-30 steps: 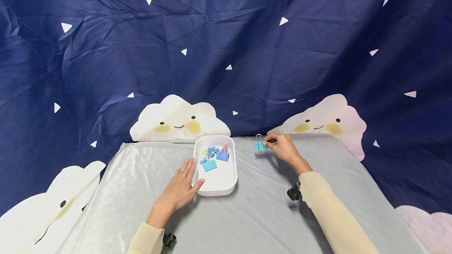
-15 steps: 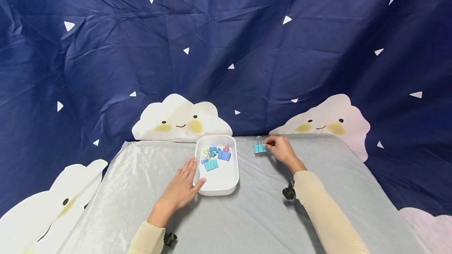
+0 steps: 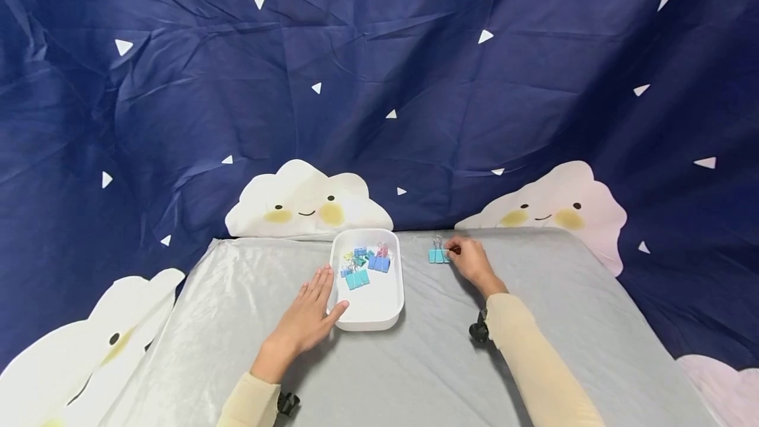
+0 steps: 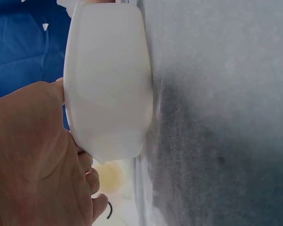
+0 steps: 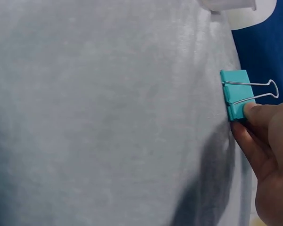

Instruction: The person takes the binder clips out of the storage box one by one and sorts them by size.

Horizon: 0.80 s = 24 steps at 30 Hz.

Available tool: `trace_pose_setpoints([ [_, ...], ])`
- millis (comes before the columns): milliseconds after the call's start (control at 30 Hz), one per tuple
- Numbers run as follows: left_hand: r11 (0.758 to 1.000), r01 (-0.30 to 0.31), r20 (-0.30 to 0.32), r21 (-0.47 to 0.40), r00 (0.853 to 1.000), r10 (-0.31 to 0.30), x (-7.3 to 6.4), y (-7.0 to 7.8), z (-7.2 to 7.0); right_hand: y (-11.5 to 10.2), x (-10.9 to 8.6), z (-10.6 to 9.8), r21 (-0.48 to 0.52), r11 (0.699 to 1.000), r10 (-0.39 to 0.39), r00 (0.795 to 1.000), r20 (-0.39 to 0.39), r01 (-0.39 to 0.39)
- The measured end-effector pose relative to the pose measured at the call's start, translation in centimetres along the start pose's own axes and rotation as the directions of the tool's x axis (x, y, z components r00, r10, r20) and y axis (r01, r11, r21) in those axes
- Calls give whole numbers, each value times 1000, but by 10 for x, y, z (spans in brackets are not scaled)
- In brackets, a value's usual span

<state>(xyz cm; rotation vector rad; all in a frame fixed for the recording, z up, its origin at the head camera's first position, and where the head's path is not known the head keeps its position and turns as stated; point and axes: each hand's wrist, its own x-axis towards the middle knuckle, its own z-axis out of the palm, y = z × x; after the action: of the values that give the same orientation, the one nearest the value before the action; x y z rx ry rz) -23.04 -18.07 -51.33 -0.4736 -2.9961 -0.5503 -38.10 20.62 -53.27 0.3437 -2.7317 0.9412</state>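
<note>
My right hand (image 3: pixel 472 260) pinches a teal binder clip (image 3: pixel 438 256) by its side, to the right of the white tray (image 3: pixel 370 325). In the right wrist view the clip (image 5: pixel 237 89) stands close to the cloth with its wire handles pointing away from it; whether it touches the cloth I cannot tell. My left hand (image 3: pixel 305 315) lies with straight fingers along the tray's left rim, thumb apart. In the left wrist view the palm (image 4: pixel 33 155) is beside the tray's wall (image 4: pixel 108 84). Inside the tray lie a teal binder clip (image 3: pixel 358 279), a blue one (image 3: pixel 379 264) and several smaller coloured clips.
Grey cloth (image 3: pixel 415 374) covers the table, its far edge just behind the tray and the clip. A dark blue curtain (image 3: pixel 379 51) with white triangles and smiling clouds hangs behind. Both wrists wear small black cameras.
My right hand has lowered the teal binder clip slightly toward the cloth. My left hand keeps its place at the tray. The head view has shifted a little.
</note>
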Motion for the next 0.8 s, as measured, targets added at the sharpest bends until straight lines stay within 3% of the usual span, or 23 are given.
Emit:
trace_pose_setpoints([
  [167,1000,8,11,-14,1000,-7,-1,1,0,4,-4,6,-29,999,-37,999,-19,37],
  [533,999,-20,-34,-48,999,18,-2,0,2,3,-3,8,-35,999,5,999,-32,-6],
  [800,999,1,0,-33,1000,-1,-1,1,0,-2,-7,5,-26,999,25,1000,-18,-25],
])
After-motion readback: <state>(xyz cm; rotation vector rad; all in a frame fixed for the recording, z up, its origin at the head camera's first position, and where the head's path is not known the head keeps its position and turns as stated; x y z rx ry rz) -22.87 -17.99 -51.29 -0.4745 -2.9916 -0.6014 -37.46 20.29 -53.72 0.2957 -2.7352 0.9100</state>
